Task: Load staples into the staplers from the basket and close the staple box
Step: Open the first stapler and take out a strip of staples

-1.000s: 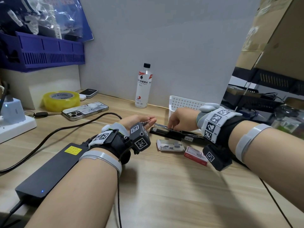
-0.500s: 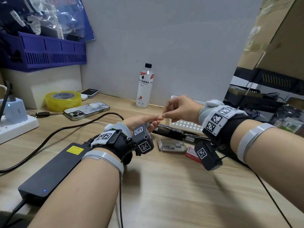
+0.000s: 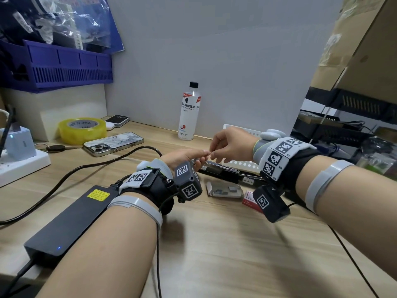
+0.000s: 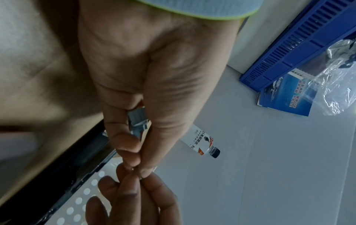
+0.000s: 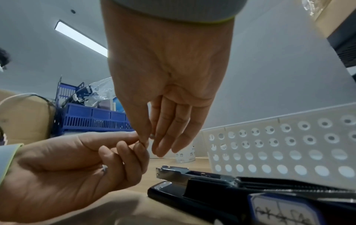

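Wooden desk [image 3: 214, 244], two hands [image 3: 184, 157], one stapler [image 3: 223, 172]

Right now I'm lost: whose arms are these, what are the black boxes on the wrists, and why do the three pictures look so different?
No robot here: a person works with bare hands. The boxes are wrist cameras. The wide picture comes from a head camera looking down at a wooden desk; the other two look along each hand.

The left hand holds a small stick of metal staples in its curled fingers, and the right hand meets its fingertips in a pinch, apparently taking or separating staples.

Below them lies a black stapler, opened, its metal channel exposed. Near it sit an open staple box, a small red box and a white perforated basket. Farther off: a water bottle, a phone, yellow tape and a black power brick.
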The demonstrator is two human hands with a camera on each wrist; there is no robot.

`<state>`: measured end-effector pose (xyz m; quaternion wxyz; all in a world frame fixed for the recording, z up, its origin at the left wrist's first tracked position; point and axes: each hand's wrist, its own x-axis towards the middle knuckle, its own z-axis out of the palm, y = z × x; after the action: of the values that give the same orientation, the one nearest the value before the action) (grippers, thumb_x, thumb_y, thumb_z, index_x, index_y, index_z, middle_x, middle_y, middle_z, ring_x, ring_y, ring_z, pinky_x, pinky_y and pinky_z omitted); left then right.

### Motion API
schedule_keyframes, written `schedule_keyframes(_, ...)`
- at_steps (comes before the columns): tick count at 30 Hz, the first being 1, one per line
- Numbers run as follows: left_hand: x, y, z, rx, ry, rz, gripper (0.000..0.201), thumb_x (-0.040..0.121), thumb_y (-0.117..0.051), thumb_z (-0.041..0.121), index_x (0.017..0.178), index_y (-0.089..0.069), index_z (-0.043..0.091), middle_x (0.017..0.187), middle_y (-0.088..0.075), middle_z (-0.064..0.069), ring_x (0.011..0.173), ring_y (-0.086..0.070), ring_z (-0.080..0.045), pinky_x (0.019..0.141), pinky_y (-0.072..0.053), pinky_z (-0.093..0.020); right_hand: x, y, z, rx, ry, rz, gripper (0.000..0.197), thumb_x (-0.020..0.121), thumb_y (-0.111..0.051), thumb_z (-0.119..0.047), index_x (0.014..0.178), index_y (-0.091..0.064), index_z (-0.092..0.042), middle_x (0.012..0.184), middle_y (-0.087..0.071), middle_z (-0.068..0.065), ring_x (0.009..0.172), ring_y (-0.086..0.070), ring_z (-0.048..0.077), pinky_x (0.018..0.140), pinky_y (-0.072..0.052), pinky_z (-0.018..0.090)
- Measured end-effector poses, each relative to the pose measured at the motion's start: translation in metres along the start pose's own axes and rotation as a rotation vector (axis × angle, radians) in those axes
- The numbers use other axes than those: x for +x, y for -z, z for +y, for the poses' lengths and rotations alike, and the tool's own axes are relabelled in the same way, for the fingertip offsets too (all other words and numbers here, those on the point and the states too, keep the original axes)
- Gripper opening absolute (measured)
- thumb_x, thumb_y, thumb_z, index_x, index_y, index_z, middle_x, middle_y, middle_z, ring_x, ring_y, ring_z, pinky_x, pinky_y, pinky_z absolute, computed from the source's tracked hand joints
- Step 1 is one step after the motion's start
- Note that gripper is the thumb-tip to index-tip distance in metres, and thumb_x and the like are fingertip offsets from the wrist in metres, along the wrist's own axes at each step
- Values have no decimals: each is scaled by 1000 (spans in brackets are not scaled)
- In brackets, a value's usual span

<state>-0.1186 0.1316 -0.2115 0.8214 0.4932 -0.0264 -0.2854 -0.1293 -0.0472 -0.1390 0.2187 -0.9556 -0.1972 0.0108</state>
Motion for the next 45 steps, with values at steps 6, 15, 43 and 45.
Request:
schedule_keyframes(6,-3,10,1,-175,20,167,5,93,-61,7,96,-63,4,78,-68,-7,63,-64,-11,63,-58,-18,-4,-2,8,-254,-131,-25,6,84,-76,-20,89,-76,-17,86,-78,1,67,-66,9,62,-53,22)
schedule_keyframes(15,-4,-2,6,-37,-6,317,38,97,-38,-13,128,-55,3,104,-60,-19,80,-59,-30,59,-58,-26,-3,-7,6,-394,-180,-54,6,84,-77,-21,89,-77,-18,90,-74,-3,76,-62,10,55,-41,17)
schedule_keyframes(43,-17,-12,1,-431,33,17,28,94,-52,-5,117,-54,-19,120,-61,-34,116,-62,-34,85,-56,-42,-1,-5,-18,-245,61,96,11,89,-66,-26,96,-75,-28,80,-66,-15,81,-64,11,68,-47,23)
schedule_keyframes(45,-13,-10,1,-423,41,26,29,89,-54,-4,114,-56,-19,121,-63,-29,114,-64,-34,92,-54,-42,1,-9,-23,-262,64,73,15,86,-70,-28,99,-77,-27,85,-68,-11,84,-65,12,73,-50,25)
